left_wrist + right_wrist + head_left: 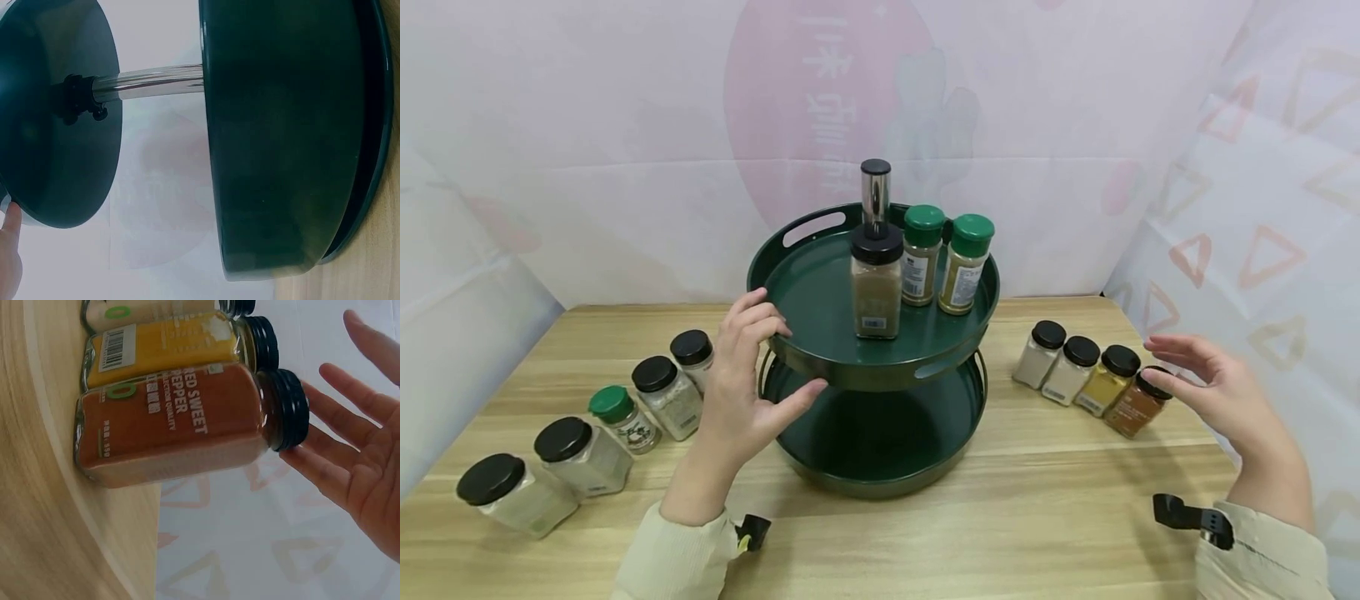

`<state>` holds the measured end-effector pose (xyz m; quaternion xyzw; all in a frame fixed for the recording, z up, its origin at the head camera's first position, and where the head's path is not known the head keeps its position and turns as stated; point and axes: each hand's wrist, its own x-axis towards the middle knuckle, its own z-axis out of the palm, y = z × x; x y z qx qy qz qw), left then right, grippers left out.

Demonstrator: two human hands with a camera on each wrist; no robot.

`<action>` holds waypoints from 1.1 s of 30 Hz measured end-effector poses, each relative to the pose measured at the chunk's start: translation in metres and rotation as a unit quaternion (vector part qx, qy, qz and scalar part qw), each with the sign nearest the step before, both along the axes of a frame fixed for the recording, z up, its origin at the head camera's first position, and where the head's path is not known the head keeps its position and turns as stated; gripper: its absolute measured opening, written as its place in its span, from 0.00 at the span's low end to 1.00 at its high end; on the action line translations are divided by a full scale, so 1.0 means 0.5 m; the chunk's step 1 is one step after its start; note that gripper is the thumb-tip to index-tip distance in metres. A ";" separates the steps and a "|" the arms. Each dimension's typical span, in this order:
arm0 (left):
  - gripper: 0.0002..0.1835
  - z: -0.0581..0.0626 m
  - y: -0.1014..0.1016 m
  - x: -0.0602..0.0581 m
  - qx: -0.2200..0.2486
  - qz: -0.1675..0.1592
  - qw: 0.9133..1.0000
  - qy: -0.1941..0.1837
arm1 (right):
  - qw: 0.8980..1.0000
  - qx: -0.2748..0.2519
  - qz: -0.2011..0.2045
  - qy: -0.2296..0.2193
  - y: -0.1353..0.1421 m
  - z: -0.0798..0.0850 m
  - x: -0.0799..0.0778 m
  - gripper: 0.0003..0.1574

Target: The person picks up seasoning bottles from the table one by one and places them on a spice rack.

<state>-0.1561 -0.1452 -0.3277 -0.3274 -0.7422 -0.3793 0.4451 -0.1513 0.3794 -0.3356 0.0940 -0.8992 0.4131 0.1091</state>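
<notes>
A dark green two-tier round rack stands mid-table. My left hand (741, 375) holds the upper tray (808, 283) at its front left, fingers bent over the rim and thumb against the outer wall. The left wrist view shows the tray's underside (69, 162) with a fingertip at the rim. On that tray stand a black-lidded jar of tan powder (877, 292) and two green-capped spice bottles (967, 267). At right, my right hand (1225, 392) spreads its fingers around the black lid of a red sweet pepper jar (181, 425), thumb apart from it.
Beside the pepper jar stand a yellow spice jar (1099, 387) and two pale ones (1070, 375). Along the left lie several jars (591, 462), one a green-capped bottle (632, 425). The lower tray (872, 479) sits beneath, joined by a metal post (156, 81). A printed sheet (662, 208) hangs behind.
</notes>
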 end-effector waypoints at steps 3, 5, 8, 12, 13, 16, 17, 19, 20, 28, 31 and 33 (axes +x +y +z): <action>0.34 0.001 -0.001 0.000 0.000 0.000 1.000 -0.001 | 1.000 -0.003 0.007 -0.015 0.006 -0.008 0.001 0.29; 0.34 0.001 -0.002 -0.001 -0.002 0.000 1.000 -0.001 | 0.999 -0.020 0.016 -0.025 0.014 -0.017 0.003 0.30; 0.35 0.001 -0.002 -0.001 -0.004 0.000 1.000 -0.001 | 0.996 -0.068 0.038 -0.043 0.031 -0.034 0.006 0.31; 0.35 -0.001 -0.003 -0.001 -0.005 -0.001 1.000 -0.001 | 0.989 -0.118 0.060 -0.062 0.050 -0.053 0.006 0.33; 0.35 -0.001 -0.003 -0.001 -0.006 -0.001 1.000 0.000 | 0.989 -0.116 0.063 -0.064 0.053 -0.058 0.005 0.33; 0.35 -0.002 -0.003 -0.001 -0.006 -0.002 1.000 0.001 | 0.991 -0.105 0.062 -0.064 0.058 -0.069 0.000 0.33; 0.35 -0.002 -0.003 -0.001 -0.005 -0.002 1.000 0.001 | 0.990 -0.107 0.064 -0.066 0.059 -0.073 -0.001 0.33; 0.35 -0.004 -0.004 0.000 -0.004 -0.002 1.000 0.001 | 0.987 -0.124 0.072 -0.071 0.061 -0.083 -0.003 0.32; 0.35 -0.004 -0.005 0.000 -0.004 -0.001 1.000 0.001 | 0.985 -0.137 0.077 -0.076 0.062 -0.087 -0.004 0.32; 0.35 -0.004 -0.004 0.000 -0.002 -0.002 1.000 0.000 | 0.976 -0.171 0.094 -0.092 0.073 -0.111 -0.009 0.31; 0.35 -0.004 -0.003 0.000 -0.002 -0.002 1.000 0.000 | 0.977 -0.166 0.097 -0.093 0.073 -0.114 -0.011 0.31; 0.35 -0.003 -0.002 -0.001 -0.002 -0.003 1.000 0.002 | 0.975 -0.173 0.102 -0.093 0.074 -0.117 -0.011 0.32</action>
